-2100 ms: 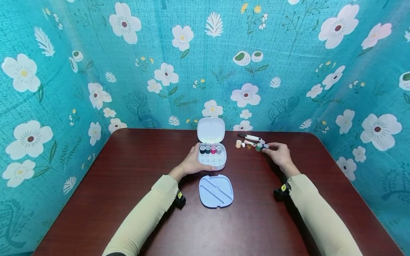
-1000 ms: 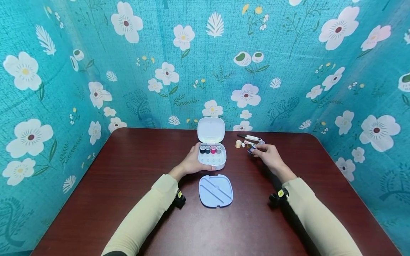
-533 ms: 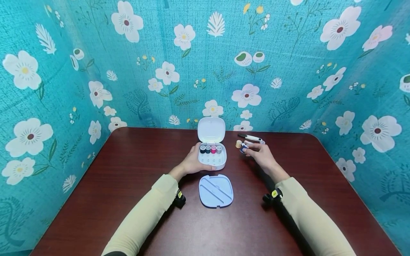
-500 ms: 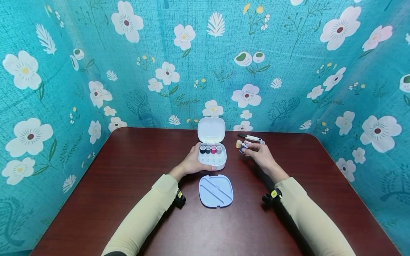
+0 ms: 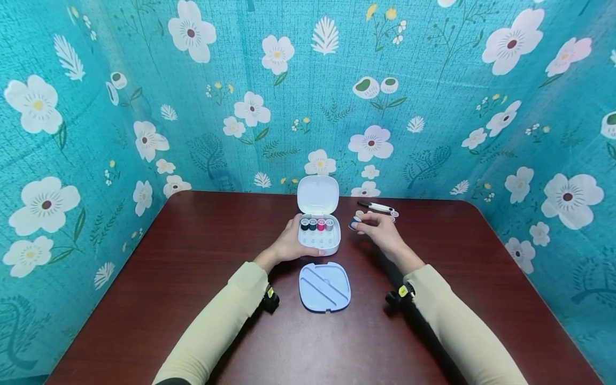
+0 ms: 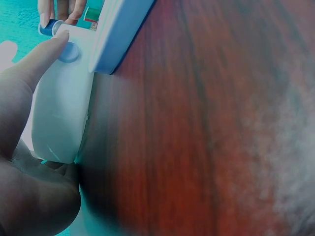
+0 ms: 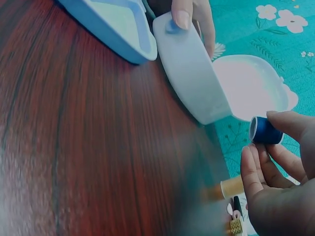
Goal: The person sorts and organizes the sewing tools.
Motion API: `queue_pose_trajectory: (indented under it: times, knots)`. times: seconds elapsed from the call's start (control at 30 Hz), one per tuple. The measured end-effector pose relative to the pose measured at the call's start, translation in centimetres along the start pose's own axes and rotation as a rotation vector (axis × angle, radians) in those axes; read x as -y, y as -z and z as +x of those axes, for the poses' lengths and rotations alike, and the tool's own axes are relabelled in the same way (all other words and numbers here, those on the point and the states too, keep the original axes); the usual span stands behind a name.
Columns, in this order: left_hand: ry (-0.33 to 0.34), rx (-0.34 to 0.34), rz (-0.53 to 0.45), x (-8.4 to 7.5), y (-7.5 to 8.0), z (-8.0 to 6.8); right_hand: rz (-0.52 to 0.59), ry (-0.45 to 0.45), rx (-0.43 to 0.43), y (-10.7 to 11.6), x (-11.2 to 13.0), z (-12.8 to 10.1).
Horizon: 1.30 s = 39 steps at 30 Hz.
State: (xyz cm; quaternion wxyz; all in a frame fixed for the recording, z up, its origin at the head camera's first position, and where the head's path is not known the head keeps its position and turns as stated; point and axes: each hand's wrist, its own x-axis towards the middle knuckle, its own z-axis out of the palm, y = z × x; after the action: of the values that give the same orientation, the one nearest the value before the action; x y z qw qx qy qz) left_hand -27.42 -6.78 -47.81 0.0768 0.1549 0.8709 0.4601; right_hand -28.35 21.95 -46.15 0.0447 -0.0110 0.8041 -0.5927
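My left hand (image 5: 289,243) grips the left side of a small white sewing box (image 5: 335,239), its thumb along the front wall. The lid (image 5: 317,195) stands raised at the back. One row of thread spools, black, dark teal, pink (image 5: 321,225) and grey, sits upright inside, with bare pegs in front of it. Just right of the box, my right hand (image 5: 382,232) pinches a blue thread spool (image 7: 268,132) between thumb and fingers. In the right wrist view the spool is held up off the table, near the box's open lid.
A pale blue tray (image 5: 325,289) lies in front of the box. Behind my right hand are white-and-black thread snips (image 5: 377,207), a tan spool (image 7: 231,187) and a gold thimble-like piece (image 7: 236,226). A green spool (image 6: 91,14) shows in the left wrist view.
My right hand has taken the blue spool from the group of small things at the right and carried it left toward the box. My left hand stays on the box.
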Motion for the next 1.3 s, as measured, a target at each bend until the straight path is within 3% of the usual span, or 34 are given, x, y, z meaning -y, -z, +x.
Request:
queue_pose_trajectory:
  times: [0.23, 1.3]
  knots:
    - [0.011, 0.002, 0.012, 0.0, -0.1, 0.1, 0.054, 0.048, 0.015, -1.3, 0.6, 0.1]
    - [-0.027, 0.001, 0.003, -0.1, 0.1, 0.1, -0.196, 0.251, 0.103, -6.6, 3.7, 1.0]
